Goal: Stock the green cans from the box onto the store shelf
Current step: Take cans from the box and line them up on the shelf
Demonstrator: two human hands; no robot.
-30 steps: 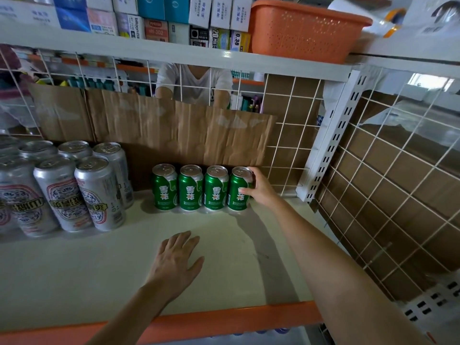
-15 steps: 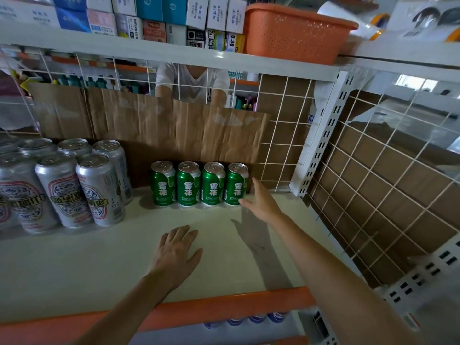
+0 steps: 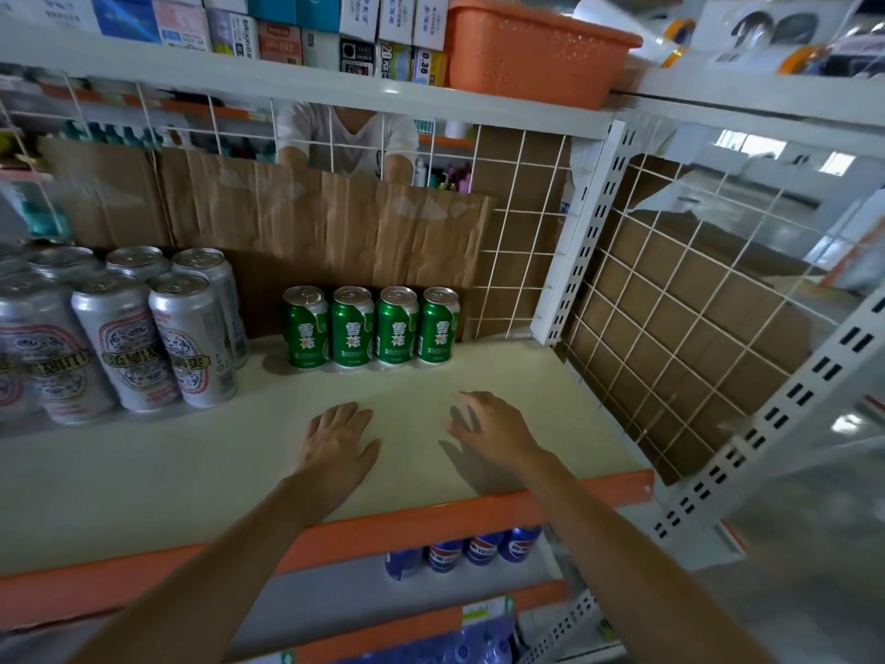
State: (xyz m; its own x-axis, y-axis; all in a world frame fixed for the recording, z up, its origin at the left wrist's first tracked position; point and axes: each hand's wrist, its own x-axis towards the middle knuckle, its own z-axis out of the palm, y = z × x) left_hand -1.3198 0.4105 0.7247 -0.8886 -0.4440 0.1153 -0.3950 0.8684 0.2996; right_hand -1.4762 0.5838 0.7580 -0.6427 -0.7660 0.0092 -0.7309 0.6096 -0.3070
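Both our hands empty: left hand [image 3: 337, 440] flat on shelf [image 3: 143, 476], right hand [image 3: 493, 431] open, fingers spread; four green cans [image 3: 371, 325] upright, far.

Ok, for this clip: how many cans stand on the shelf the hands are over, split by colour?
Green cans: 4
Silver cans, counting only those clearly in view, since the group runs off the left edge: 6
Total: 10
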